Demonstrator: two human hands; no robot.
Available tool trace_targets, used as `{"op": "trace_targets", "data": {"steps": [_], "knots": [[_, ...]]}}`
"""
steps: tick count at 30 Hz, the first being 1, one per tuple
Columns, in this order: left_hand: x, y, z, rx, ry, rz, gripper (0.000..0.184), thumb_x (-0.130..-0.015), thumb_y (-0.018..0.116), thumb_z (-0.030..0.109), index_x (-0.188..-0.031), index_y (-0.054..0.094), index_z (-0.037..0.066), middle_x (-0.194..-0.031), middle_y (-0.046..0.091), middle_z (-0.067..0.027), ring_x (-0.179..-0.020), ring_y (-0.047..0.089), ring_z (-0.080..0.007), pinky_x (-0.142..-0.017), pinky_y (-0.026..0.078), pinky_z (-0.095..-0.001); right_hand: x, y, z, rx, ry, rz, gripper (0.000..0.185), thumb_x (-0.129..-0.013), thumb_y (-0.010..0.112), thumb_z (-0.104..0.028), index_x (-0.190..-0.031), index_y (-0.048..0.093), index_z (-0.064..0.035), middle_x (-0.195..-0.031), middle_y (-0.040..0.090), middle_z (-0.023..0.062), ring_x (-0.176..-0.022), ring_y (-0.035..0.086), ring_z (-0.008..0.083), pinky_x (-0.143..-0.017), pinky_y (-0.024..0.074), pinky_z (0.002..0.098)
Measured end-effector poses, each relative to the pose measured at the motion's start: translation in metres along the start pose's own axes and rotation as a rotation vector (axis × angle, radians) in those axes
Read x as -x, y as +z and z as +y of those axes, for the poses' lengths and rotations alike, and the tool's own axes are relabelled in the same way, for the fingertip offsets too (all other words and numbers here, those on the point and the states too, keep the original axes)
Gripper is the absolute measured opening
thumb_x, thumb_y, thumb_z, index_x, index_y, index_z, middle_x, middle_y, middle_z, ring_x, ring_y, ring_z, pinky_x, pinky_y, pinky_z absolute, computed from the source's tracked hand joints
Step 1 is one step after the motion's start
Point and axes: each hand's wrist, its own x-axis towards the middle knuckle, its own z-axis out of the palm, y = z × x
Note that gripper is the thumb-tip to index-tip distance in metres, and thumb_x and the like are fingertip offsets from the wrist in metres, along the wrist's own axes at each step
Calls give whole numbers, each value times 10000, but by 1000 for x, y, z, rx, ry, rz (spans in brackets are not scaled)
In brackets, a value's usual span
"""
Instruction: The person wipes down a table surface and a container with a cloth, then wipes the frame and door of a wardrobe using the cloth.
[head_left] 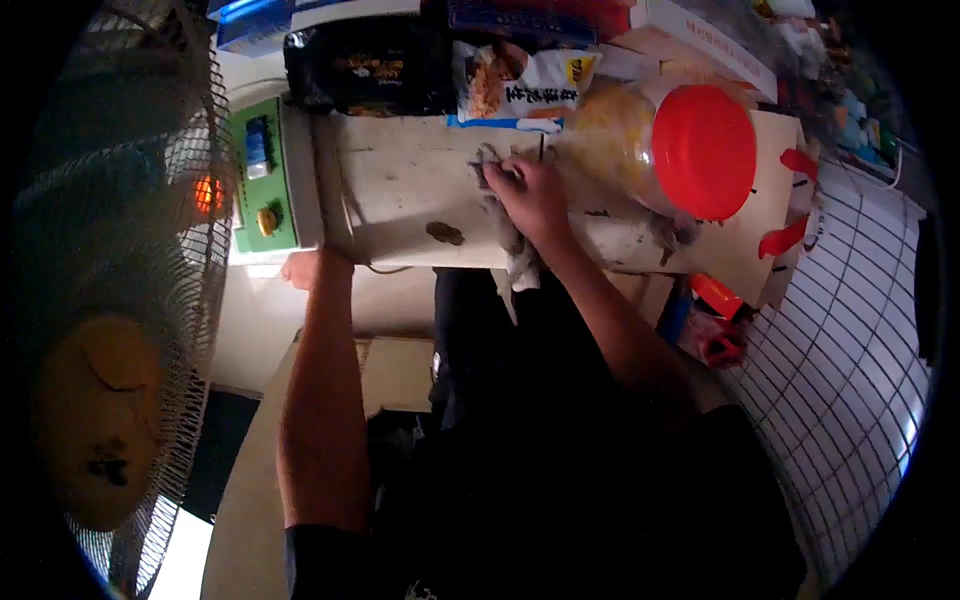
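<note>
My right hand is closed around a crumpled grey rag and presses it on the worn white tabletop. One end of the rag hangs over the table's front edge. At the left, my left hand is beside the lower edge of a control box with a green face, a blue switch and a yellowish knob. Its fingers look curled, and what they hold, if anything, is hidden. A dark brown stain marks the tabletop between my hands.
A clear jar with a red lid lies on its side right of my right hand. Behind are a black packet and a white snack bag. A mesh fan guard stands left; a wire grid stands right.
</note>
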Motion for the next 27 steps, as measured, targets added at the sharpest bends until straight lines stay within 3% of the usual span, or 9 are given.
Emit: {"op": "trace_targets", "data": {"steps": [1, 5, 8, 11, 14, 15, 17, 21, 27], "knots": [[-7, 4, -6, -116, 103, 25, 600, -811, 682, 299, -1208, 395, -48, -1097, 631, -142, -934, 663, -296, -737, 578, -403, 6, -5, 0, -11, 29, -81, 347, -827, 712, -332, -825, 668, 13, -703, 642, 172, -651, 633, 266, -611, 478, 373], [8, -7, 12, 179, -111, 1, 1066, -637, 787, 618, -1279, 320, -93, -1163, 586, -161, -984, 637, -291, -814, 546, -334, 14, -3, -23, -122, 49, -145, 312, -840, 699, -334, -823, 646, -26, -721, 636, 164, -676, 641, 327, -649, 496, 410], [7, -3, 10, -68, -27, 43, 1064, -614, 800, 626, -1212, 335, -121, -1140, 585, -166, -985, 638, -291, -786, 554, -330, 2, 8, -54, -286, 103, -192, 262, -857, 687, -281, -938, 629, -39, -880, 635, 172, -744, 622, 321, -643, 480, 408], [22, -11, 17, -50, 17, 63, 1071, -601, 809, 626, -1173, 335, -145, -1108, 587, -166, -980, 641, -269, -768, 562, -323, -6, -1, -70, 18, -468, -57, 222, -902, 617, -162, -1112, 604, -91, -1147, 579, 105, -908, 574, 296, -764, 471, 406], [21, -5, 17, -93, 2, 69, 1069, -601, 799, 643, -1168, 340, -137, -1087, 589, -161, -977, 642, -253, -760, 564, -325, 3, -7, -49, 254, -659, -143, 361, -902, 605, -195, -1246, 555, -97, -1220, 573, 94, -1117, 537, 281, -952, 416, 459], [22, -3, 20, 72, -69, 146, 703, -769, 640, 440, -1162, 410, -95, -1071, 612, -184, -950, 652, -311, -753, 575, -394, 12, -12, -47, 251, -665, -148, 361, -902, 605, -195, -1246, 555, -97, -1220, 573, 94, -1117, 537, 281, -952, 416, 459], [23, -1, 24, 240, -150, 231, 363, -937, 482, 237, -1156, 480, -53, -1054, 636, -206, -922, 663, -369, -746, 587, -464, 29, -20, -46, 424, -603, -258, 495, -896, 577, -200, -1360, 469, -64, -1355, 501, 101, -1302, 424, 271, -1095, 299, 478], [20, -1, 21, 121, -122, 199, 334, -962, 394, 194, -1188, 491, -32, -1041, 641, -200, -913, 666, -370, -733, 592, -457, 21, -1, -52, 487, -602, -282, 557, -878, 548, -174, -1400, 418, -27, -1453, 411, 103, -1387, 331, 277, -1141, 247, 463], [13, 3, 18, 122, -181, 212, 362, -956, 417, 184, -1253, 438, -22, -1039, 644, -171, -906, 676, -328, -699, 597, -426, -10, 45, -81, 473, -667, -376, 560, -834, 509, -62, -1386, 427, -18, -1473, 384, 71, -1234, 470, 325, -1060, 360, 474]]}}
